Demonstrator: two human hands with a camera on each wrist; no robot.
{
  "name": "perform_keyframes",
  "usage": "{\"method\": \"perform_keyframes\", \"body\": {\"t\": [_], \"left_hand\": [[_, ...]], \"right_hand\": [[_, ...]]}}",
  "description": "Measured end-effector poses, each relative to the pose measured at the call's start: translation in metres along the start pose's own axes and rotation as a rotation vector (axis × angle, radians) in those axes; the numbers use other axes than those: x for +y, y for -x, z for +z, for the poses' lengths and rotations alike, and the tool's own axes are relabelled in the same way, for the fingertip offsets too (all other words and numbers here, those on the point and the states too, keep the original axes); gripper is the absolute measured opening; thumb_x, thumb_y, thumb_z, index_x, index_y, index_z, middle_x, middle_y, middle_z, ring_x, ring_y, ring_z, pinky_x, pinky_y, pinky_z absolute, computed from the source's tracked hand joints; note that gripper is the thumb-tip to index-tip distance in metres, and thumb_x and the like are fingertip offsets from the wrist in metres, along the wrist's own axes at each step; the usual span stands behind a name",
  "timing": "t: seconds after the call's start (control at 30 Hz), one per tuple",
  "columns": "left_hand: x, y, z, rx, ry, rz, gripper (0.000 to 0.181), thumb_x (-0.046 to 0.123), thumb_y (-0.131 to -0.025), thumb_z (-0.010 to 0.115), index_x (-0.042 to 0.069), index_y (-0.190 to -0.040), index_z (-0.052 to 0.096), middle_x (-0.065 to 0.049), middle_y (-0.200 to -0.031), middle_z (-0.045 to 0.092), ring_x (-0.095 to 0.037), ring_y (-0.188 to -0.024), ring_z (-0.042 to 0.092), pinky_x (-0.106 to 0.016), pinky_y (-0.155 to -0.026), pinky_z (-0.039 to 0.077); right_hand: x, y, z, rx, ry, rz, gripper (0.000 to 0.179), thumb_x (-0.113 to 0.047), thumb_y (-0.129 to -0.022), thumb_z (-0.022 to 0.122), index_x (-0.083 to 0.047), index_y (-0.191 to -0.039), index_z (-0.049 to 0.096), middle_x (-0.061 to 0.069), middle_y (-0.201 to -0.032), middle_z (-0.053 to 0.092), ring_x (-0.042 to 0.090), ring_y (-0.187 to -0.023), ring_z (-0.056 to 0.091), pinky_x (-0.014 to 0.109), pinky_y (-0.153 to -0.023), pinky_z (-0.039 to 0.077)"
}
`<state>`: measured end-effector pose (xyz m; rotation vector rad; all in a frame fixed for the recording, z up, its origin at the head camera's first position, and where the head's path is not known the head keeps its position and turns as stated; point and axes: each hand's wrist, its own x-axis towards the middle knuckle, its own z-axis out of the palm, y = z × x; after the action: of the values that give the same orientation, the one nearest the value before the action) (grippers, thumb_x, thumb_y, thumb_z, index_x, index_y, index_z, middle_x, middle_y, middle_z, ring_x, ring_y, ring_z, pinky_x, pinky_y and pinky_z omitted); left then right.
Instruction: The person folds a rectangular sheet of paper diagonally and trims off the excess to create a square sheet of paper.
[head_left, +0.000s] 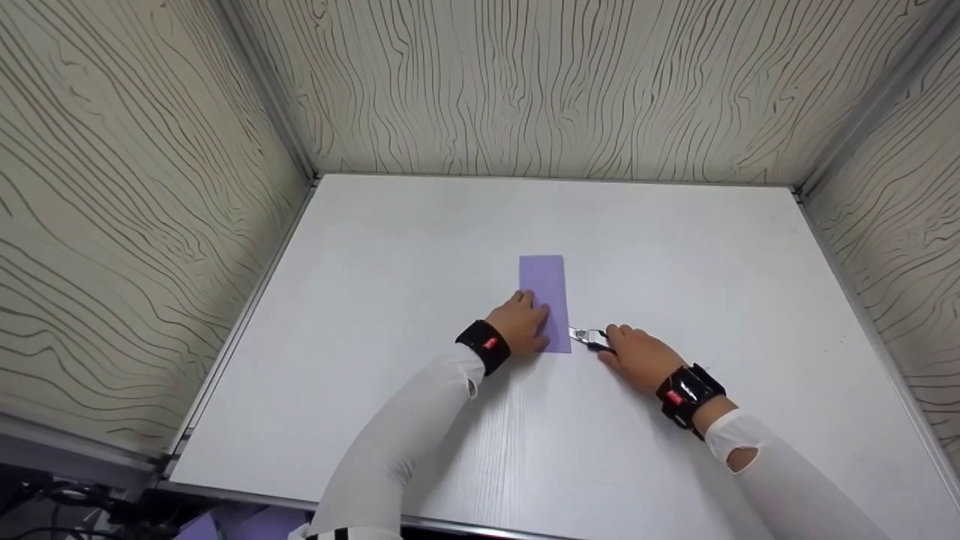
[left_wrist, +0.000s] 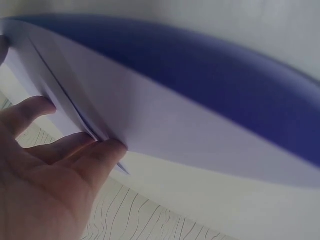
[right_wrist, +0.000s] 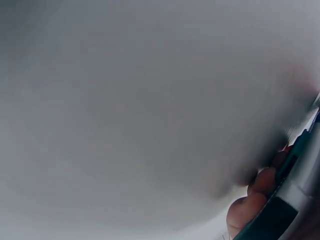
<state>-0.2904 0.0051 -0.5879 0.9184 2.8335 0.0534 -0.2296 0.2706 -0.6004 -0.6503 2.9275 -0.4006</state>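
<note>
The work looks partway through: the purple paper [head_left: 541, 271], lying near the middle of the head view on the white tabletop [head_left: 675, 247], seems already folded into a narrow upright strip, its layers standing slightly apart in the left wrist view. The left hand [head_left: 519, 324] has its fingers spread and pressed on the strip's lower left part. The right hand [head_left: 641, 356] grips a utility knife [head_left: 590, 337], its blade at the strip's right edge, towards the lower corner; whether it sits between the layers cannot be told. No long cut shows and no separated piece lies beside the strip, so most of the cutting, probably along that edge, appears to remain. More purple pieces [head_left: 262, 525] show below the tabletop, lower left of the frame.
</note>
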Motion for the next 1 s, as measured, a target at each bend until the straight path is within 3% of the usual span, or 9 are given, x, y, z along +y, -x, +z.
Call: {"method": "perform_keyframes", "body": {"t": [0.37,0.7,1.0], "left_hand": [[0.0022,0.0058,-0.0052,-0.027,0.022,-0.003,0.062,0.044,-0.108,0.063,0.009,-0.158,0.053,-0.026,-0.156,0.052,-0.042,-0.148,0.050,-0.048,-0.121,0.050],[0.0023,0.0046,-0.0042,0.002,0.000,-0.009,0.061,0.043,-0.107,0.064,0.011,-0.158,0.055,-0.026,-0.155,0.053,-0.041,-0.148,0.051,-0.043,-0.122,0.049],[0.0035,0.0056,-0.0062,0.006,-0.016,-0.003,0.060,0.044,-0.108,0.063,0.011,-0.157,0.056,-0.026,-0.155,0.054,-0.041,-0.147,0.053,-0.043,-0.122,0.049]], "right_hand": [[0.0020,-0.0042,0.0036,0.008,0.004,0.000,0.032,-0.028,-0.109,0.064,0.003,-0.116,0.058,0.015,-0.091,0.063,0.035,-0.083,0.066,0.056,-0.078,0.059],[-0.0019,-0.0071,-0.0007,0.030,0.009,-0.008,0.029,-0.026,-0.109,0.066,0.002,-0.110,0.058,0.011,-0.086,0.059,0.029,-0.076,0.061,0.051,-0.069,0.056],[-0.0006,-0.0072,-0.0029,0.022,0.012,0.018,0.029,-0.026,-0.108,0.066,0.002,-0.112,0.058,0.011,-0.086,0.059,0.029,-0.076,0.060,0.050,-0.070,0.056]]}}
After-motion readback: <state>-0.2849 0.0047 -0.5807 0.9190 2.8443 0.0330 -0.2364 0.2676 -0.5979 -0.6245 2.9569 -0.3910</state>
